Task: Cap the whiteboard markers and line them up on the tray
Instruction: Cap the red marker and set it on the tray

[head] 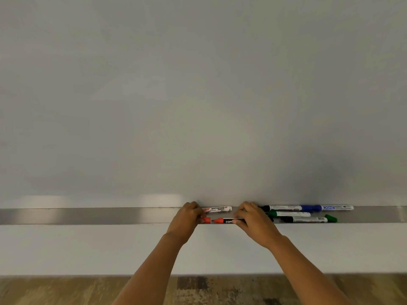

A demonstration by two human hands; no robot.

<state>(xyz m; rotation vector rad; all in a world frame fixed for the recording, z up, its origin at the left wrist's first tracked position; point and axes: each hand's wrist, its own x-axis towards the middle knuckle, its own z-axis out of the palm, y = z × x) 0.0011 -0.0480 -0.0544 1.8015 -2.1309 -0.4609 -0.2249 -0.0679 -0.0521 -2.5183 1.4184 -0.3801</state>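
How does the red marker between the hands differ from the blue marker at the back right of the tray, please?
The red marker is uncapped, with its tip bare and its red cap just off the tip in the left hand; the blue marker is capped. The red marker is held at the tray's front edge by the right hand; the blue marker lies untouched against the whiteboard. Both lie lengthwise along the tray.

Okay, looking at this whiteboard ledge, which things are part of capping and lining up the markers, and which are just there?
Part of the job:
- red-tipped uncapped marker, held by right hand
- red cap at left hand
- white-barrelled marker labelled whiteboard marker
- blue marker
- two green markers
- black-ended marker
- long metal tray

Just there:
- blank whiteboard
- wooden floor
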